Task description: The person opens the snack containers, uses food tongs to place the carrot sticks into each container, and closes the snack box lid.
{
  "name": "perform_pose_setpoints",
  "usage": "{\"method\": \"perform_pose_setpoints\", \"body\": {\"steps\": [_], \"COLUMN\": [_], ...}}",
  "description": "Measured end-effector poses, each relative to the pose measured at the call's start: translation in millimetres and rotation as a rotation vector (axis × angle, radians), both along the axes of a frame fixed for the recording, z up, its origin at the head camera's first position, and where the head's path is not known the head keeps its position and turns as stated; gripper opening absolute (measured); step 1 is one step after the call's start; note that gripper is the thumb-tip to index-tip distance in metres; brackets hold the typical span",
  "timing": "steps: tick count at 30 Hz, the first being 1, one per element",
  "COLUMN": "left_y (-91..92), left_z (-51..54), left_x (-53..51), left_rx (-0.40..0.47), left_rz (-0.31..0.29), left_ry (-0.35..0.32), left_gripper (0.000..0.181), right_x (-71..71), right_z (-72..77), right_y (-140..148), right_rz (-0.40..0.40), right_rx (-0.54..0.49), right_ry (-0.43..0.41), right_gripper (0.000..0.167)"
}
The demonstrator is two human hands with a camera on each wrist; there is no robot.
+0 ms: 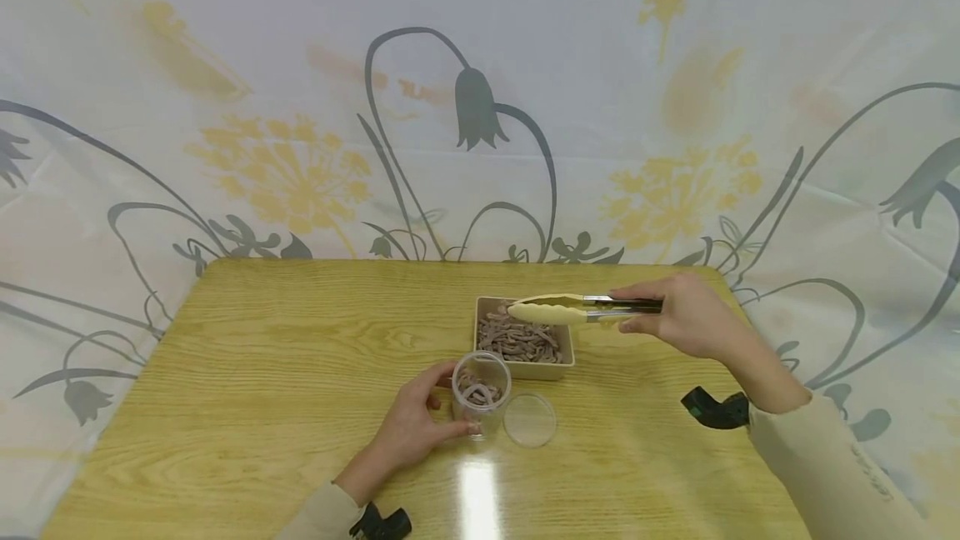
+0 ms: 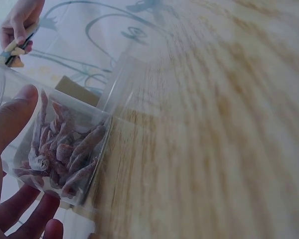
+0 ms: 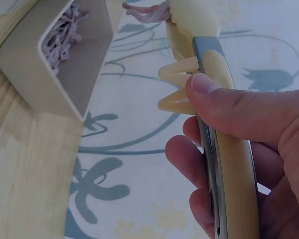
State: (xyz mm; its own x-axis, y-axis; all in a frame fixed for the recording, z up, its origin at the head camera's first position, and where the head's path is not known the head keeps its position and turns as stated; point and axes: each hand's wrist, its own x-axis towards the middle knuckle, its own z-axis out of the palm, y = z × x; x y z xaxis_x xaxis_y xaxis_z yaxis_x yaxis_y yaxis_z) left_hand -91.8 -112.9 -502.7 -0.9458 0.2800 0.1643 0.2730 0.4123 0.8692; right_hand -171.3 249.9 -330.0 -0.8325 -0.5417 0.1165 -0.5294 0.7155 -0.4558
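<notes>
My right hand (image 1: 693,319) grips cream-tipped tongs (image 1: 551,312) above a beige box (image 1: 531,371) of brownish-purple strips (image 1: 517,340). In the right wrist view a strip (image 3: 152,13) is pinched between the tong tips, and the thumb presses on the tongs' handle (image 3: 234,184). My left hand (image 1: 412,419) holds a clear round jar (image 1: 480,419) around its side, upright on the table in front of the box. Several strips (image 2: 65,149) lie inside the jar, seen through its wall in the left wrist view.
A clear round lid (image 1: 530,421) lies on the wooden table (image 1: 300,373) just right of the jar. Behind the table's back edge hangs a pale cloth (image 1: 300,65) with printed flowers. Dark straps with camera mounts (image 1: 716,408) are on both wrists.
</notes>
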Motion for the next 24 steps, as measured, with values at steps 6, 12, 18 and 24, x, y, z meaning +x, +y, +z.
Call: {"method": "perform_pose_setpoints", "body": {"steps": [6, 12, 18, 24], "left_y": [0.2, 0.5, 0.6, 0.2], "left_z": [-0.4, -0.6, -1.4, -1.9], "left_x": [0.6, 0.7, -0.1, -0.3], "left_rx": [0.004, 0.007, 0.013, 0.013], "left_rz": [0.0, -0.003, -0.006, -0.003], "left_ry": [0.002, 0.019, 0.013, 0.02], "left_gripper": [0.082, 0.08, 0.078, 0.078], "right_x": [10.5, 19.5, 24.1, 20.2], "right_z": [6.4, 12.5, 16.5, 11.9], "right_y": [-1.5, -4.6, -13.0, -23.7], "right_rz": [0.065, 0.155, 0.178, 0.23], "right_rx": [-0.03, -0.059, -0.023, 0.004], "right_ry": [0.079, 0.118, 0.01, -0.019], "right_gripper": [0.036, 0.037, 0.037, 0.036]}}
